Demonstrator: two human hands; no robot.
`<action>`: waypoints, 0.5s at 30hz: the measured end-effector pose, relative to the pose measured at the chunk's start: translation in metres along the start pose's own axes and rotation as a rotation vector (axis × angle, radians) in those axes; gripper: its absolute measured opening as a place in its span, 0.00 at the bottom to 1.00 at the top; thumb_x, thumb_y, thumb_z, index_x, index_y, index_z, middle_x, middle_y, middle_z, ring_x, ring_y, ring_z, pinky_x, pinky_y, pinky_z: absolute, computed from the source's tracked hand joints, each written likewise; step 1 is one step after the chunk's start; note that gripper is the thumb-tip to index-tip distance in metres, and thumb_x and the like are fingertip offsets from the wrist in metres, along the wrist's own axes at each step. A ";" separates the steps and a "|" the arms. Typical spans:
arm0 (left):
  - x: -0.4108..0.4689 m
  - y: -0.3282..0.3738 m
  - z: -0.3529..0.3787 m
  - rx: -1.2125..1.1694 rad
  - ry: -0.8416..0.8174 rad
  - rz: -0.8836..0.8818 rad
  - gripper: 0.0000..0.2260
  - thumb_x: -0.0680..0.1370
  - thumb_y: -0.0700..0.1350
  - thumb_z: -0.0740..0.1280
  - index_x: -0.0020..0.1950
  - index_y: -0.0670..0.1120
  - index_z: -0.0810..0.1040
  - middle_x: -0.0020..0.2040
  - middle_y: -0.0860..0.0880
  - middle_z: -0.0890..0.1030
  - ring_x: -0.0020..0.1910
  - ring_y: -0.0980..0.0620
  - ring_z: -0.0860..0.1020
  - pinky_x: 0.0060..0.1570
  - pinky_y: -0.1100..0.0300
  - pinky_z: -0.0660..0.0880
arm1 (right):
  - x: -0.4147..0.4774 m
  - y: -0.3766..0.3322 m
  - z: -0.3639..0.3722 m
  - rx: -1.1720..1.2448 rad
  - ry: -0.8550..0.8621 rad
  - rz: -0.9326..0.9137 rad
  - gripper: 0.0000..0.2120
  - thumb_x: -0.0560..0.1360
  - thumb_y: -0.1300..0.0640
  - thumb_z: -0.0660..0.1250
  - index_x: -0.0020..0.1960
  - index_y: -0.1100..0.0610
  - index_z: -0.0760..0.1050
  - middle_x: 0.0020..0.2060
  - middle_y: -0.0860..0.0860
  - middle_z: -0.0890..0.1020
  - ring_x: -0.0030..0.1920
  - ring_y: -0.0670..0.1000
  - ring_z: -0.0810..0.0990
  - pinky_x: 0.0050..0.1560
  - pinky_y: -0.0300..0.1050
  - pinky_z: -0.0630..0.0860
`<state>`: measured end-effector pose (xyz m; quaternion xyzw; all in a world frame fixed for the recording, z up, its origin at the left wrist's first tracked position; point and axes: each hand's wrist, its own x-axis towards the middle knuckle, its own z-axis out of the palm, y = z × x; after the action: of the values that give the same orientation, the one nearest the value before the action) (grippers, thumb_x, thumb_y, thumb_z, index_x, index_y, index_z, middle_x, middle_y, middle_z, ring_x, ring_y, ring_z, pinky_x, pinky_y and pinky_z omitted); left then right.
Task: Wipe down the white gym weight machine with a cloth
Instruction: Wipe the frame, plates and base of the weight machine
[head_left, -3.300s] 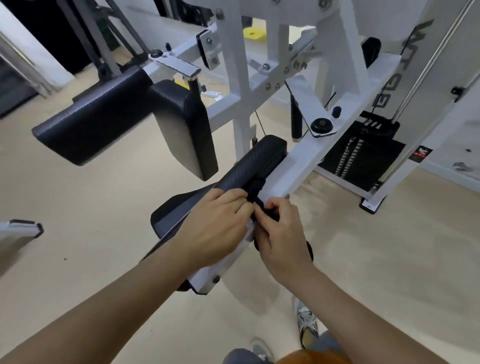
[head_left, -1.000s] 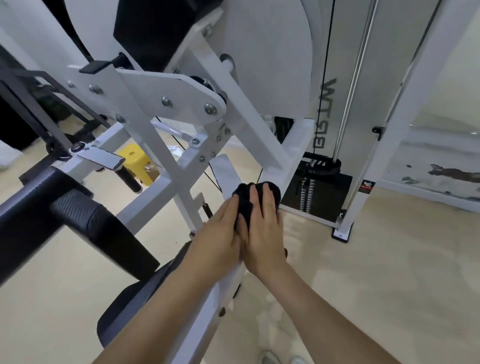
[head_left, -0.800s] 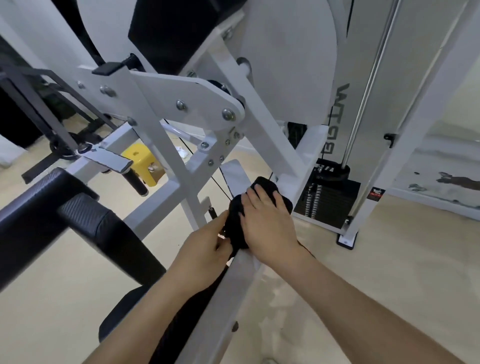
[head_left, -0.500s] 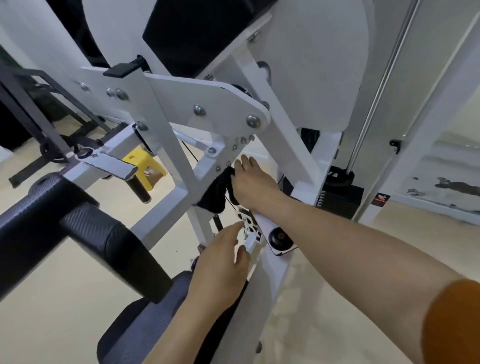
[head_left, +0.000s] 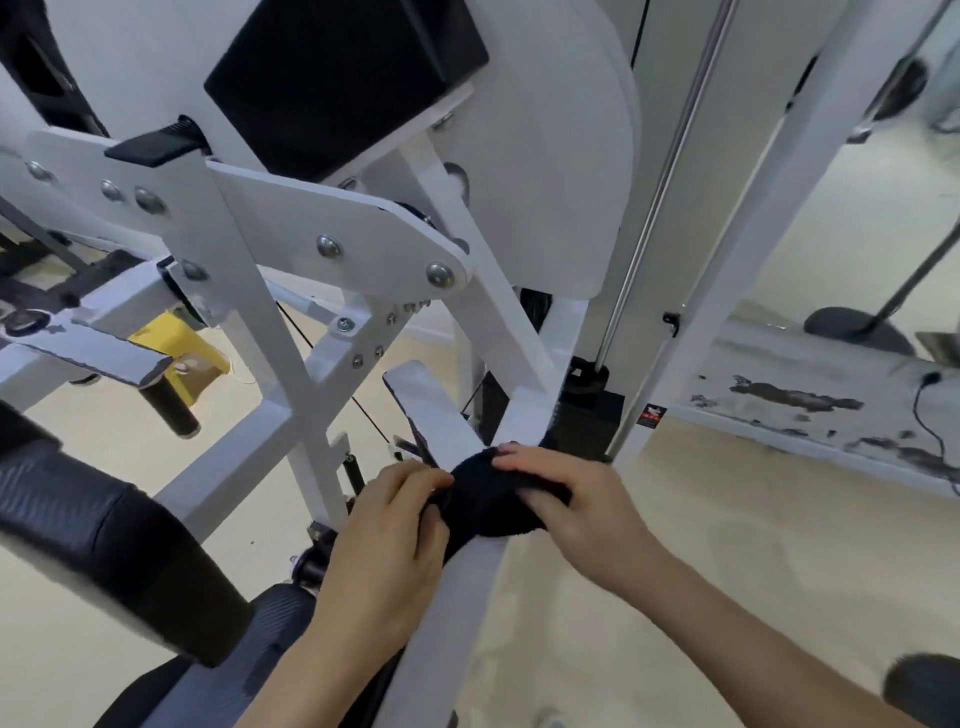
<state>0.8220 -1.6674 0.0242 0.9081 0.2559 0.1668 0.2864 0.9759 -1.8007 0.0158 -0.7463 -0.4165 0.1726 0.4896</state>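
Black cloth (head_left: 488, 501) was bunched up on the sloping white beam of the weight machine (head_left: 447, 613), right where that beam met the crossing struts. Left hand (head_left: 387, 540) had its fingers curled in, pinching the cloth's left edge. Right hand (head_left: 582, 501) lay over the top with fingers bent round it, pressing it onto the paint. The frame was glossy white, with steel bolts on the pivot plate (head_left: 363, 249). A black textured pad (head_left: 98, 525) sat off to the left. The floor (head_left: 753, 561) was pale beige and smooth. The weight stack (head_left: 589, 421) and a chrome guide rod (head_left: 662, 166) stood behind. The low white ledge (head_left: 779, 379) on the right was pretty scuffed, with dark patches all along. There was a yellow thing (head_left: 179, 338) behind the frame, couldn't tell what.
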 end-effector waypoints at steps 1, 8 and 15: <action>0.004 0.004 0.000 -0.005 0.010 0.024 0.12 0.78 0.41 0.61 0.59 0.52 0.77 0.57 0.60 0.73 0.54 0.58 0.73 0.50 0.64 0.68 | 0.008 0.004 -0.008 0.128 0.179 0.076 0.22 0.74 0.66 0.67 0.55 0.40 0.80 0.53 0.35 0.82 0.54 0.41 0.81 0.52 0.32 0.77; 0.076 0.028 0.027 0.287 -0.025 0.077 0.13 0.80 0.45 0.62 0.63 0.48 0.77 0.61 0.51 0.77 0.59 0.47 0.75 0.56 0.53 0.71 | 0.068 0.042 0.009 -0.208 0.242 -0.009 0.15 0.78 0.56 0.67 0.63 0.57 0.78 0.70 0.52 0.68 0.71 0.50 0.65 0.73 0.46 0.61; 0.140 0.045 0.076 0.774 -0.526 -0.119 0.36 0.76 0.65 0.36 0.58 0.46 0.76 0.42 0.49 0.76 0.38 0.47 0.73 0.57 0.49 0.62 | 0.032 0.069 0.007 0.462 0.244 0.344 0.24 0.79 0.60 0.65 0.71 0.44 0.66 0.68 0.37 0.71 0.66 0.30 0.67 0.68 0.37 0.67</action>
<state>0.9869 -1.6541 0.0140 0.9432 0.2698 -0.1935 -0.0091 1.0212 -1.7835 -0.0435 -0.6902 -0.1720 0.2520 0.6562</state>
